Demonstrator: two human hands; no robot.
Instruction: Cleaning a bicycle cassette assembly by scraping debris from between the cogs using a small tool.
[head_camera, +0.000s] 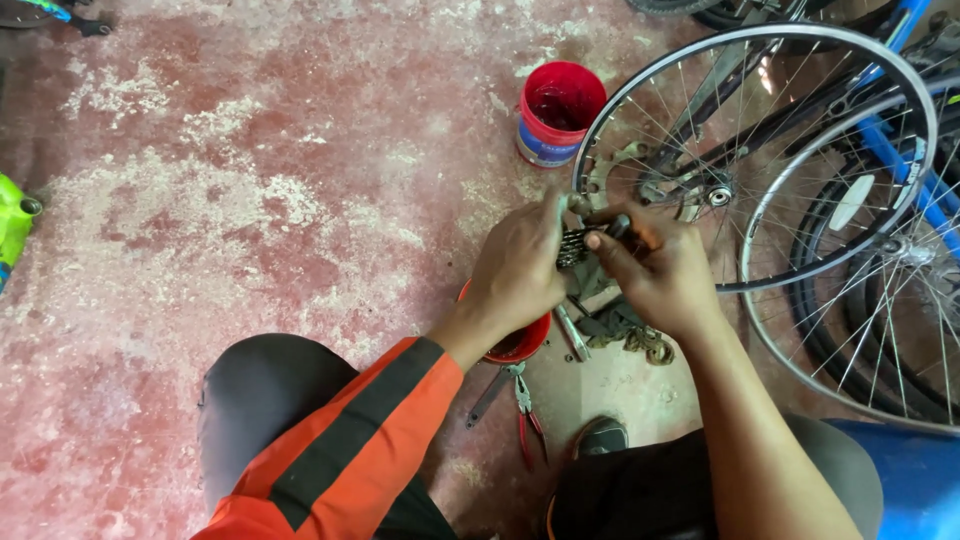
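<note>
A red tub (556, 112) with a blue band stands open on the worn, red-painted floor (250, 200). Beside it lies a spoked bicycle wheel (760, 150), overlapping a second wheel (860, 300) and a blue frame (905, 150). Red-handled pliers (520, 400) lie nearer, a rusty chain (640, 342) close by, something bright green (14, 225) far left.

The red bowl (522, 345) is mostly hidden beneath the left hand (520, 270); the wheel (760, 160) is cut off.
</note>
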